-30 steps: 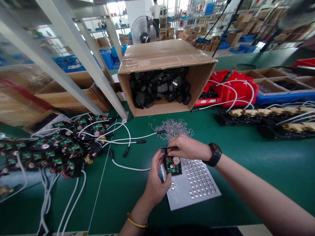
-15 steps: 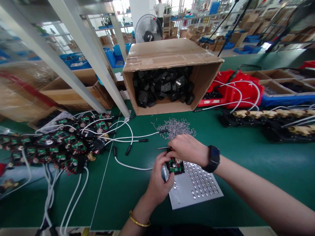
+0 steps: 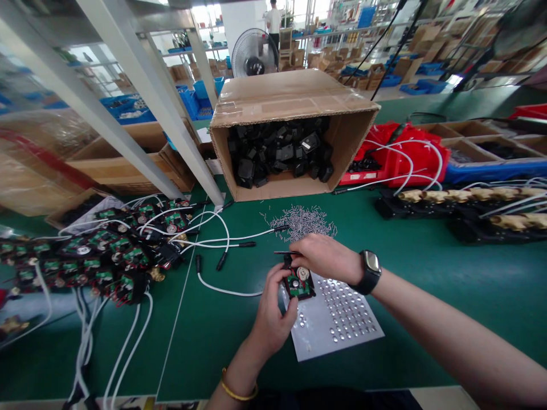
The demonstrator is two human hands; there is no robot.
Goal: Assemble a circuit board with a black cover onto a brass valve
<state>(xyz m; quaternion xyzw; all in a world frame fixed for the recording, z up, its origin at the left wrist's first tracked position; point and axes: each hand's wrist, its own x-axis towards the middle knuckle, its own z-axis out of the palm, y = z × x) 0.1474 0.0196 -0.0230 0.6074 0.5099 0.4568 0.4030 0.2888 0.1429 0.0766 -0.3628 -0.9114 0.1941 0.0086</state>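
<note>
My left hand (image 3: 273, 319) grips a small black housing with a green circuit board (image 3: 299, 285), fingers on its left side and thumb at the lower edge. A round pale disc and red wires show inside it. Over the housing's upper end, my right hand (image 3: 322, 259) is closed on a thin metal tool (image 3: 285, 252), whose narrow end sticks out to the left; most of it is hidden by the fingers. Beneath lies a light sheet with rows of shiny round pieces (image 3: 348, 313). A pile of small metal screws or pins (image 3: 305, 222) lies just beyond my right hand.
An open cardboard box (image 3: 294, 97) of black housings stands behind the pile. At left are several wired circuit-board units (image 3: 102, 250) with white cables (image 3: 231, 292). Black units with brass fittings (image 3: 453, 196) and red bins (image 3: 410, 154) lie right. A metal post (image 3: 171, 125) rises left.
The view has shifted slightly. My right hand has turned a little and uncovers more of the pale disc in the housing. My left hand keeps its grip.
</note>
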